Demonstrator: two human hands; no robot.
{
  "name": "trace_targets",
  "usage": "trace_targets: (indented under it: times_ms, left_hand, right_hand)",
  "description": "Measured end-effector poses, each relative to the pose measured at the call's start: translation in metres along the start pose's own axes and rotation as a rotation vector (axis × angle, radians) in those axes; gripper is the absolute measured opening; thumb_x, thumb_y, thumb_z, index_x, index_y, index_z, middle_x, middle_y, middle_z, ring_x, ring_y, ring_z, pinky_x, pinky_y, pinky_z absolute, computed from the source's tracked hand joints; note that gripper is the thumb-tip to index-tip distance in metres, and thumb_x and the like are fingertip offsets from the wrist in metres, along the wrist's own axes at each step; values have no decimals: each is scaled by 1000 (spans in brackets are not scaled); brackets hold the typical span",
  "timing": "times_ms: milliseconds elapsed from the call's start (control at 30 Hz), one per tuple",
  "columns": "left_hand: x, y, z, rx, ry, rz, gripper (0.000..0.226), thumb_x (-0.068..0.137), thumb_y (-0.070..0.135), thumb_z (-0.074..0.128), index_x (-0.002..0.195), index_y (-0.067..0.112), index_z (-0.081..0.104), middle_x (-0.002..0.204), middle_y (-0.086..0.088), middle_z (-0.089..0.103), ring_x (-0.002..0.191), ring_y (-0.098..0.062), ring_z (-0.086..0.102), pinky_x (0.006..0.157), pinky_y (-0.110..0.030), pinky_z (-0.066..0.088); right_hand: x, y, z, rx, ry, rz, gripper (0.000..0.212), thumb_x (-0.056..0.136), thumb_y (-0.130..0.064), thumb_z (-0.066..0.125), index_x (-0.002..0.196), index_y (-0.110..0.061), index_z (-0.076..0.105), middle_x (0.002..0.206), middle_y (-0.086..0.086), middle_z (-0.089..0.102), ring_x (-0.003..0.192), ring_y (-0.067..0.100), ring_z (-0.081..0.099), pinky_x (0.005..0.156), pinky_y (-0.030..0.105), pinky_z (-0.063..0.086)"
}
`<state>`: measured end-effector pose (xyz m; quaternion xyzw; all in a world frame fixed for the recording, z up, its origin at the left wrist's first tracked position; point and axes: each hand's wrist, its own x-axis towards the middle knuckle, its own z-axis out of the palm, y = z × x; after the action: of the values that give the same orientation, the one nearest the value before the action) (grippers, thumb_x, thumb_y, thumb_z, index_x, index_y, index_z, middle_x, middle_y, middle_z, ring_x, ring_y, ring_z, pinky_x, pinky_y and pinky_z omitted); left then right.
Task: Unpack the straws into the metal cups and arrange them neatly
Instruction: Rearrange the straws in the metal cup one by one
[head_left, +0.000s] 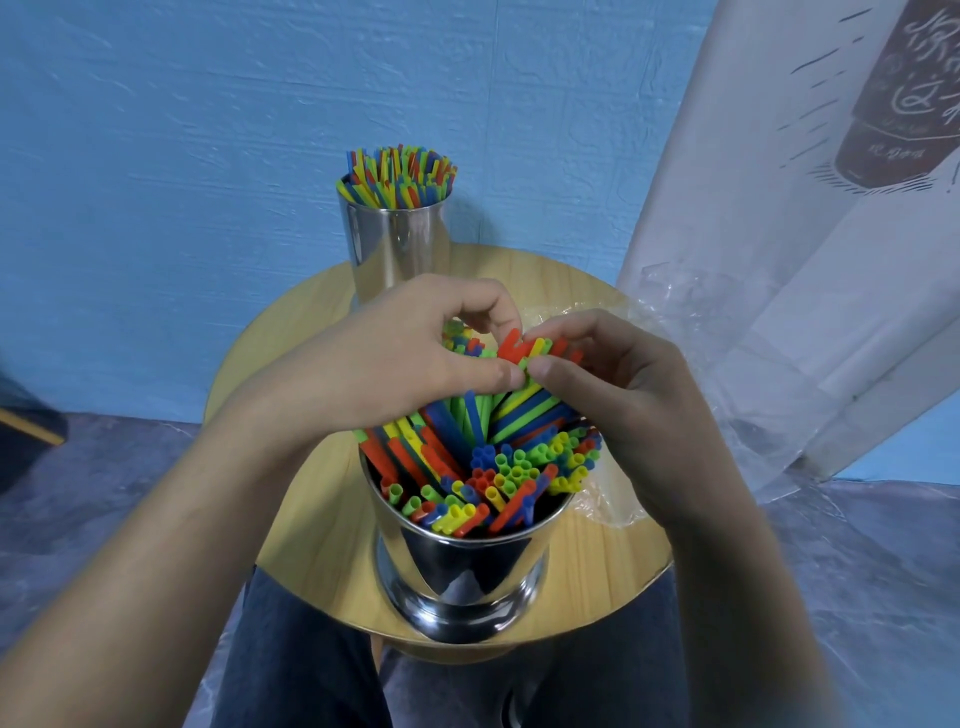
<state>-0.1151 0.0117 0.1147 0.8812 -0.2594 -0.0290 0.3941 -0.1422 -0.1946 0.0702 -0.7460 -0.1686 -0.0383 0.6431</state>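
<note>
**Both hands gather a bunch of straws over the near cup**

The left hand (415, 353) and right hand (623, 395) meet thumb to thumb, each with its fingers curled round the top of a bunch of coloured straws (511, 345). The bunch slants down from the hands into the near metal cup (467, 571), just below them. More straws (498, 478) stand loosely in that cup beneath the right palm, leaning at mixed angles. Beyond the left hand's knuckles stands a second metal cup (400, 244), packed with upright straws (400, 174). Both cups rest on a round wooden table (311, 499). A clear plastic wrapper (691, 312) lies crumpled behind and beneath the right hand
</note>
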Motion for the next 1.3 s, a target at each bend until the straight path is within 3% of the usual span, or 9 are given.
trace_targets:
  times_ms: [133, 300, 400, 567, 700, 933, 1067, 1200, 1300]
  left_hand:
    - [-1, 1, 0, 10, 13, 33, 12, 87, 33, 78, 87, 27, 68, 87, 18, 68, 80, 6, 60, 66, -8, 38]
    - [-2, 0, -3, 37, 12, 51, 14, 91, 42, 73, 90, 30, 66, 98, 12, 68, 95, -2, 64, 81, -30, 49]
    - [-3, 3, -3, 59, 34, 72, 12, 88, 44, 66, 89, 32, 63, 99, 15, 66, 100, -3, 61, 86, -34, 48]
    - [-3, 8, -3, 55, 100, 139, 6, 91, 33, 63, 90, 28, 61, 94, 12, 66, 100, -9, 61, 98, -42, 48]
    - [-2, 11, -2, 25, 143, 169, 6, 89, 30, 64, 90, 25, 61, 91, 10, 67, 96, -13, 64, 96, -43, 49]
    - [-4, 9, 0, -64, 159, 152, 15, 87, 30, 70, 102, 26, 70, 88, 7, 67, 88, -5, 65, 92, -32, 51]
    - [-5, 12, -2, -41, 188, 169, 10, 90, 30, 70, 99, 28, 73, 91, 11, 70, 96, -6, 66, 96, -38, 51]
    - [-5, 15, -4, -154, 232, 202, 6, 89, 25, 73, 95, 25, 72, 91, 9, 71, 89, -3, 66, 84, -28, 53]
    - [-5, 17, -6, -331, 361, 249, 8, 91, 17, 72, 97, 23, 70, 85, 3, 66, 82, -10, 64, 78, -30, 52]
  right_hand:
    - [-1, -1, 1, -6, 0, 3, 10, 90, -24, 68, 98, -23, 74, 94, 7, 74, 95, 28, 72, 84, 55, 61]
    - [-3, 0, 1, -44, 19, 8, 12, 90, -29, 68, 100, -27, 73, 96, 3, 74, 98, 26, 72, 86, 58, 59]
    - [-4, 0, 1, -64, 54, -3, 12, 91, -32, 68, 102, -29, 73, 99, 2, 74, 101, 26, 71, 88, 60, 58]
    - [-6, -4, 3, -115, 68, -58, 21, 102, -31, 59, 101, -16, 74, 95, -1, 75, 95, 21, 72, 85, 48, 60]
    - [-9, -6, 3, -124, 66, -50, 28, 101, -31, 55, 99, -13, 76, 93, 0, 76, 91, 20, 74, 80, 35, 60]
    - [-11, -6, 0, -89, 81, -64, 14, 102, -19, 61, 100, -15, 75, 96, 2, 75, 98, 23, 72, 88, 57, 57]
    - [-13, -5, 2, -93, 83, -66, 17, 104, -19, 59, 99, -14, 75, 96, 3, 75, 97, 25, 72, 88, 59, 56]
    - [-14, -6, 3, -123, 90, -73, 19, 104, -22, 58, 98, -16, 75, 96, -1, 75, 98, 24, 72, 89, 56, 57]
    - [-15, -7, 4, -150, 96, -69, 22, 105, -26, 56, 96, -18, 75, 94, -6, 75, 97, 19, 72, 86, 43, 59]
